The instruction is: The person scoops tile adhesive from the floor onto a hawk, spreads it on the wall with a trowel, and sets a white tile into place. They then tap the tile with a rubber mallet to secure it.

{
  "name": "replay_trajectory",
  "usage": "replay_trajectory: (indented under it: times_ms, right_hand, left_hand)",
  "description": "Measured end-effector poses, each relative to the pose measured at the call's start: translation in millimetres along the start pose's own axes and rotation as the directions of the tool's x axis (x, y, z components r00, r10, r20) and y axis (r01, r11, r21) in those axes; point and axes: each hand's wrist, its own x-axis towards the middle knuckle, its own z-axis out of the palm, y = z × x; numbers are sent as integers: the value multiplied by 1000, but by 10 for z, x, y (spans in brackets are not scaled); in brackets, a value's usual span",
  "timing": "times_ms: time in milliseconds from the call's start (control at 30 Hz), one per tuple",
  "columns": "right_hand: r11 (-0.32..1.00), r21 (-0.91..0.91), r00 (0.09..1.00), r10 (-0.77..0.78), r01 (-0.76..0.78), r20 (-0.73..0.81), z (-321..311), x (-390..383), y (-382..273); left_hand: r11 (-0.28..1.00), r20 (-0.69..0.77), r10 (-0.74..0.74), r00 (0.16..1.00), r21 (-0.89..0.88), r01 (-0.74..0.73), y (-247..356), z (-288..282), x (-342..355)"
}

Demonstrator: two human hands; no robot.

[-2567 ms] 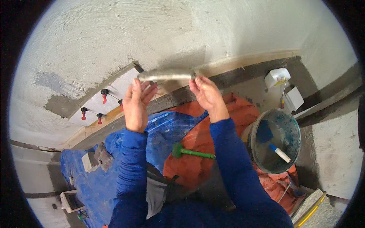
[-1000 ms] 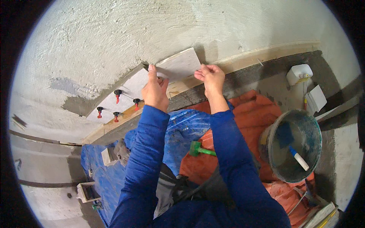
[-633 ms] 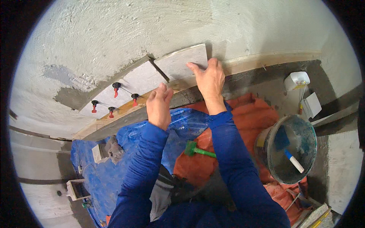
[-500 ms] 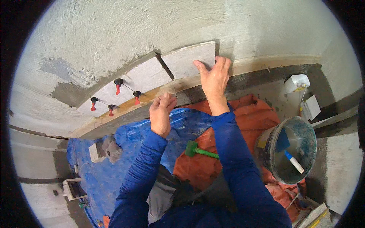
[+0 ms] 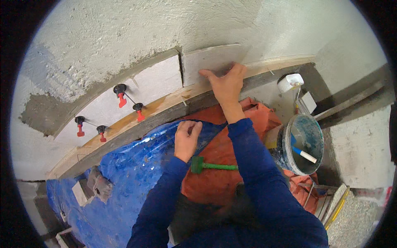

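Observation:
My right hand (image 5: 226,87) grips the lower right part of a pale rectangular tile (image 5: 206,58) at the wall, its thumb on the face and its fingers by the right edge. A narrow dark gap parts this tile from a neighbouring pale tile (image 5: 155,80) on the left. Several black levelling clips with red handles (image 5: 121,97) stick out along that tile's left part. My left hand (image 5: 187,139) hovers over the blue sheet below the wall, its fingers curled toward the thumb; whether anything small is between them cannot be made out.
A wooden strip (image 5: 188,94) runs beneath the tiles. A green mallet (image 5: 211,166) lies on an orange sheet (image 5: 215,186), beside a blue sheet (image 5: 136,165). On the right stand a bucket (image 5: 285,149) holding a white-and-blue-handled tool and a white container (image 5: 289,82).
My left hand has drawn back from the wooden strip toward me. The gap between the two tiles looks narrower, with my right hand still at the right-hand tile. The view has shifted.

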Motion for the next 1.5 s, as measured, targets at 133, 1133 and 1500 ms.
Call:
replay_trajectory:
  times_ms: [133, 1133, 1500]
  right_hand:
    - [998, -28, 997, -58, 57, -45, 75, -73, 87]
    - [982, 146, 992, -114, 122, -58, -533, 182, 709]
    - [987, 150, 998, -66, 65, 3, -657, 141, 725]
  left_hand:
    - [995, 181, 84, 980, 46, -94, 258, -52, -109]
    - [936, 296, 35, 954, 326, -136, 1321, 307, -1203]
    - [292, 248, 703, 667, 755, -588, 1057, 440, 51]
